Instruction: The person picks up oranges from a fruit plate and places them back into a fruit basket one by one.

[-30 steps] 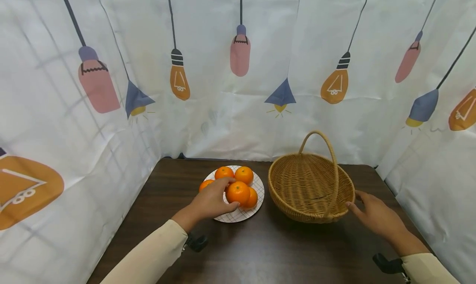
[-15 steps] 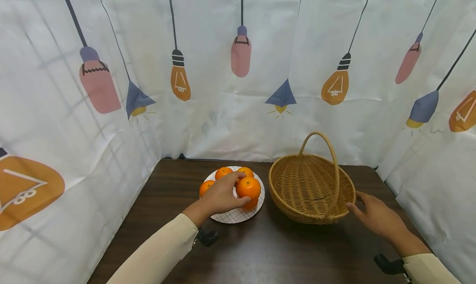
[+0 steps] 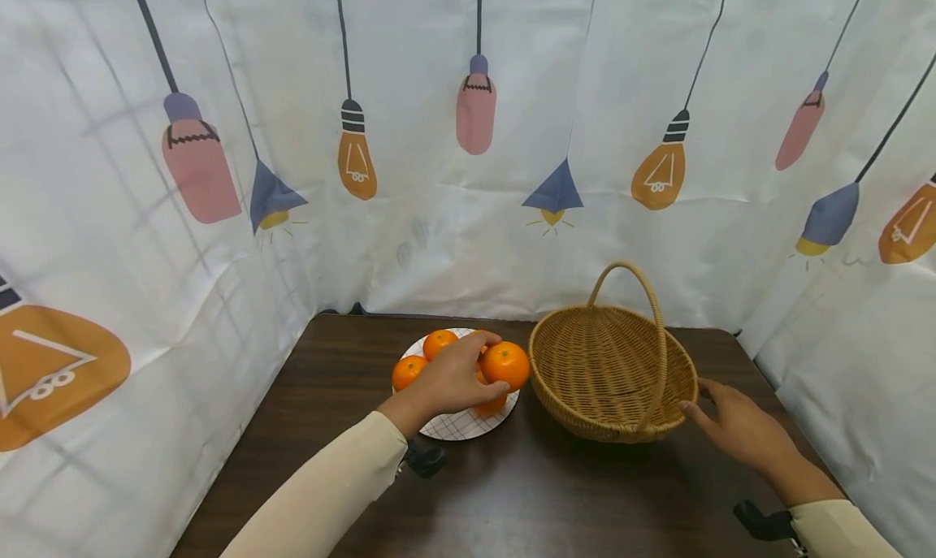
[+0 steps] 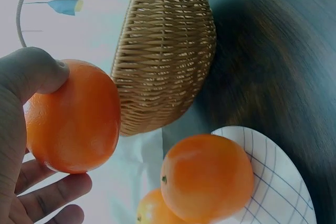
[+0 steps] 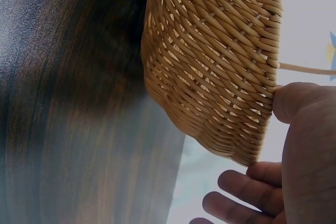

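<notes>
In the head view my left hand (image 3: pixel 449 379) holds a mandarin orange (image 3: pixel 506 365) between thumb and fingers, above the right side of a white checked plate (image 3: pixel 453 428). The held fruit is close to the left rim of a wicker basket (image 3: pixel 559 408) with a tall hooped handle (image 3: pixel 643 278). In the left wrist view the thumb presses on top of the orange (image 4: pixel 79 121), fingers beneath. My right hand (image 3: pixel 749 428) holds the basket's right end; in the right wrist view the thumb lies at the rim (image 5: pixel 270 45) and the index finger touches the basket's end.
Several more oranges (image 3: pixel 408 371) lie on the plate, partly hidden behind the left hand. Plate and basket stand on a dark wooden table (image 3: pixel 512 493). White curtains (image 3: pixel 424 249) printed with lamps enclose the table at the back and both sides.
My left hand has carried the orange rightward, from over the plate's middle to its right edge near the basket. The right hand and the basket have stayed put.
</notes>
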Available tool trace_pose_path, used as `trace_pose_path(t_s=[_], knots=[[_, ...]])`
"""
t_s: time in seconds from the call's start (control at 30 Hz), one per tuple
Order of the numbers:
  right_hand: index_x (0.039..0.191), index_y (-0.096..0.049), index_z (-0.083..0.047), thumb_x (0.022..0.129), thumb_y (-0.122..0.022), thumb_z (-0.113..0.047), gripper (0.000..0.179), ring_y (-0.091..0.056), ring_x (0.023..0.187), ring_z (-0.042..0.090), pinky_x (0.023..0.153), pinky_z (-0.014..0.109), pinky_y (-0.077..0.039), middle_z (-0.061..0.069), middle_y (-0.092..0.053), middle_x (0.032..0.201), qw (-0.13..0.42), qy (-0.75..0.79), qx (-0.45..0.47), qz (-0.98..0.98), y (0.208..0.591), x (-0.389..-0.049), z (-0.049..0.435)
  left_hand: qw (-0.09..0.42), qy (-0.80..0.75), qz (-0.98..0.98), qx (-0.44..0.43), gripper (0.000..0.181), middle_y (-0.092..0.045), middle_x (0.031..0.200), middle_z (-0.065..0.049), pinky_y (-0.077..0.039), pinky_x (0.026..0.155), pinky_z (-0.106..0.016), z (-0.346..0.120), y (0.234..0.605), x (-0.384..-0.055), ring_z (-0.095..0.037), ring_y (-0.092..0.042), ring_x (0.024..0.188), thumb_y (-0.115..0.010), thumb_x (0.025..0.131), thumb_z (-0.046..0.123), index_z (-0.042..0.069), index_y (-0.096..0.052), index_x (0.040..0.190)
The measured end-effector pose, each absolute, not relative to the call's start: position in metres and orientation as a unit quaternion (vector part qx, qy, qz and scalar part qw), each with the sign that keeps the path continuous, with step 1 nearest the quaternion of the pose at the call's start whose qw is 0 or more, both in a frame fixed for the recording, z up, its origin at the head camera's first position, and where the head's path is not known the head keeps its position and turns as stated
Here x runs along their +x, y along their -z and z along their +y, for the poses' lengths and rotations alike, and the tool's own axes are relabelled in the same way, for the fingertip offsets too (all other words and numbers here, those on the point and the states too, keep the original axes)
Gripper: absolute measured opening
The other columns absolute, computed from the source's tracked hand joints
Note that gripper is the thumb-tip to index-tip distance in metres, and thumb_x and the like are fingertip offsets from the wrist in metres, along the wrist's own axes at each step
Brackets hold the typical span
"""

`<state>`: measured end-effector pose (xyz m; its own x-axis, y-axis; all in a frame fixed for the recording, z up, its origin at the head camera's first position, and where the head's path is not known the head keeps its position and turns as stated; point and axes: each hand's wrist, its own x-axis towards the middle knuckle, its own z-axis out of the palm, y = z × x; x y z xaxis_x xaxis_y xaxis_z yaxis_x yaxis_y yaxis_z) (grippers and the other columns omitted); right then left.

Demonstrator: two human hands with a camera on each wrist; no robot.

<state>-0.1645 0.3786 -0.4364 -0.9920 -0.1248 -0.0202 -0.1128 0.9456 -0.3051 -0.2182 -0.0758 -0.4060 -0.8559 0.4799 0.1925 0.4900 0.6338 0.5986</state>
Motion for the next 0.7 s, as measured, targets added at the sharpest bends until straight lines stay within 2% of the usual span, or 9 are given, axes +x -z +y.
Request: trace_pose_path(t_s=[0.13,0.4,0.7], knots=[[0.144,-0.041,0.017,0.103,-0.051,-0.057,0.085,-0.053,0.117,0.059,0.083,0.067,-0.048,0.042,-0.049,0.136,0.019,0.155,-0.059,0.986,0.438,-0.165,0.379,0.009,0.331,-0.906,-0.264,0.073,-0.06,0.132,0.002,-0.052,0.089,-0.037,-0.069,0.406,-0.219,-0.013,-0.061,0.1,-0.08,0.084,0.044,0.014,-0.051,0.143],[0.144,-0.042,0.015,0.103,-0.051,-0.056,0.082,-0.055,0.116,0.057,0.081,0.065,-0.05,0.041,-0.05,0.136,0.015,0.162,-0.062,0.985,0.44,-0.165,0.38,0.011,0.32,-0.911,-0.261,0.071,-0.061,0.128,0.001,-0.051,0.087,-0.037,-0.06,0.403,-0.222,-0.015,-0.059,0.101,-0.079,0.083,0.045,0.016,-0.053,0.143],[0.145,-0.041,0.015,0.103,-0.05,-0.057,0.083,-0.055,0.116,0.057,0.08,0.065,-0.05,0.041,-0.05,0.136,0.014,0.162,-0.06,0.985,0.44,-0.166,0.382,0.024,0.311,-0.909,-0.276,0.07,-0.061,0.128,0.002,-0.05,0.092,-0.037,-0.047,0.394,-0.227,-0.015,-0.059,0.105,-0.079,0.084,0.046,0.016,-0.054,0.141]])
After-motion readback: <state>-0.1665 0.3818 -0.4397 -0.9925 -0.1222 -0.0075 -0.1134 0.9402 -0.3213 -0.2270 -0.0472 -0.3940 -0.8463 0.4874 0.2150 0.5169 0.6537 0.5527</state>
